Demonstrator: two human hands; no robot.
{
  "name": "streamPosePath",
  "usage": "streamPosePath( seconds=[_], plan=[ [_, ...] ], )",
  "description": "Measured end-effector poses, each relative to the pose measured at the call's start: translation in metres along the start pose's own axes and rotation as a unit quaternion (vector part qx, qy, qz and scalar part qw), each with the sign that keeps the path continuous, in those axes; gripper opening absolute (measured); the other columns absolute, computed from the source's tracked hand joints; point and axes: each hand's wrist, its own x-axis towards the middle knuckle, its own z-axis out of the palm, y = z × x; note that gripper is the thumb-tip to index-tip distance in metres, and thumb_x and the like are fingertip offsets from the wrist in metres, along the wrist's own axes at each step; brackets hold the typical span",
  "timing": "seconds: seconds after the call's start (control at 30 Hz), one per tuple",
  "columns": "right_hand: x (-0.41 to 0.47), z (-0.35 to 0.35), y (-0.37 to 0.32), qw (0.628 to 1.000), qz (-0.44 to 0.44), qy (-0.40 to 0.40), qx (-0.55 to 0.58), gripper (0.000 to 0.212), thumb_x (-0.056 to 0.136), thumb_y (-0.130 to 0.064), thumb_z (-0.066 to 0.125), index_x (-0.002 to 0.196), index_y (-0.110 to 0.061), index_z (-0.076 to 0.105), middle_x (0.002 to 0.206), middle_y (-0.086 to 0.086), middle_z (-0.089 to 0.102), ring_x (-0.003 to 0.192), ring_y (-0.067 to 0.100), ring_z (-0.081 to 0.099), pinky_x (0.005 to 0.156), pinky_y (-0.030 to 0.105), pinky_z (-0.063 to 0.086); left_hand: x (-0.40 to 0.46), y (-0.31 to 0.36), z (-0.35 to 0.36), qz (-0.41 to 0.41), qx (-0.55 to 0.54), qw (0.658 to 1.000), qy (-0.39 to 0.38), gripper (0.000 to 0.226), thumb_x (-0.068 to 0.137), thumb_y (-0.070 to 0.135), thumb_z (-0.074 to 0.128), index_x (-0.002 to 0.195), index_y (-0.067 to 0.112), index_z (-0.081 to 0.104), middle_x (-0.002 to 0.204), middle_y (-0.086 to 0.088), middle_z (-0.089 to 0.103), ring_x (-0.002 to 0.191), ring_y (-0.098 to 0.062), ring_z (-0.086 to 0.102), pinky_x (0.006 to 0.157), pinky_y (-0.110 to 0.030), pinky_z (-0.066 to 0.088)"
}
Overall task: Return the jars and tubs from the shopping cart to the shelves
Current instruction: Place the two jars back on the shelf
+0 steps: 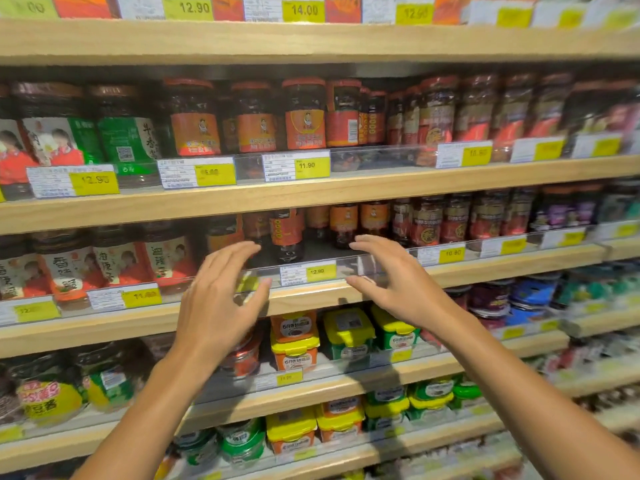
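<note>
A dark sauce jar with an orange label stands alone near the front of the middle wooden shelf, behind a clear plastic rail. My left hand hovers just left of it, fingers spread and empty. My right hand hovers just right of it, fingers loosely curved, holding nothing. Neither hand touches the jar. More orange-labelled jars stand further back on the same shelf. The shopping cart is out of view.
The shelf above carries rows of orange-labelled jars and green-labelled jars. Below my hands sit yellow-lidded tubs and orange tubs. Yellow price tags line every shelf edge.
</note>
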Motion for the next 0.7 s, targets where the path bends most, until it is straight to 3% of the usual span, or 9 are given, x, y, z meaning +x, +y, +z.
streamPosePath(
  seconds=[0.17, 0.27, 0.43, 0.53, 0.7],
  plan=[
    [-0.051, -0.024, 0.011, 0.997, 0.05, 0.02, -0.056, 0.055, 0.095, -0.053, 0.057, 0.145, -0.031, 0.045, 0.152, -0.016, 0.038, 0.143, 0.001, 0.029, 0.111, 0.016, 0.022, 0.006, 0.041, 0.037, 0.101, -0.086, 0.989, -0.068, 0.044, 0.09, 0.039, 0.059, 0.132, 0.026, 0.058, 0.132, 0.011, 0.059, 0.125, -0.009, 0.053, 0.102, -0.031, 0.046],
    [-0.095, -0.041, 0.018, 0.992, 0.09, 0.032, -0.085, 0.055, 0.095, -0.05, 0.059, 0.144, -0.027, 0.047, 0.151, -0.013, 0.041, 0.143, 0.004, 0.032, 0.114, 0.021, 0.028, 0.006, 0.073, 0.067, 0.167, -0.129, 0.971, -0.116, 0.042, 0.091, 0.042, 0.059, 0.13, 0.027, 0.058, 0.131, 0.011, 0.06, 0.123, -0.012, 0.055, 0.099, -0.032, 0.048],
    [-0.175, -0.077, 0.022, 0.971, 0.191, 0.035, -0.136, 0.056, 0.096, -0.053, 0.056, 0.146, -0.031, 0.043, 0.155, -0.015, 0.035, 0.145, 0.004, 0.028, 0.118, 0.027, 0.029, -0.008, 0.127, 0.116, 0.247, -0.185, 0.928, -0.211, 0.05, 0.087, 0.051, 0.051, 0.131, 0.028, 0.058, 0.133, 0.011, 0.06, 0.125, -0.009, 0.052, 0.103, -0.025, 0.04],
    [-0.224, -0.095, 0.019, 0.954, 0.246, 0.049, -0.166, 0.057, 0.096, -0.054, 0.056, 0.147, -0.031, 0.042, 0.156, -0.014, 0.035, 0.146, 0.006, 0.029, 0.118, 0.036, 0.032, -0.02, 0.165, 0.14, 0.288, -0.217, 0.899, -0.249, 0.051, 0.087, 0.054, 0.049, 0.131, 0.029, 0.057, 0.133, 0.012, 0.059, 0.124, -0.01, 0.052, 0.1, -0.029, 0.047],
    [-0.303, -0.121, 0.007, 0.915, 0.342, 0.087, -0.195, 0.055, 0.095, -0.055, 0.056, 0.144, -0.032, 0.044, 0.154, -0.013, 0.037, 0.144, 0.006, 0.031, 0.117, 0.036, 0.033, -0.047, 0.235, 0.178, 0.355, -0.277, 0.839, -0.305, 0.058, 0.087, 0.06, 0.045, 0.134, 0.029, 0.056, 0.136, 0.007, 0.059, 0.127, -0.015, 0.053, 0.105, -0.035, 0.046]
  ],
)
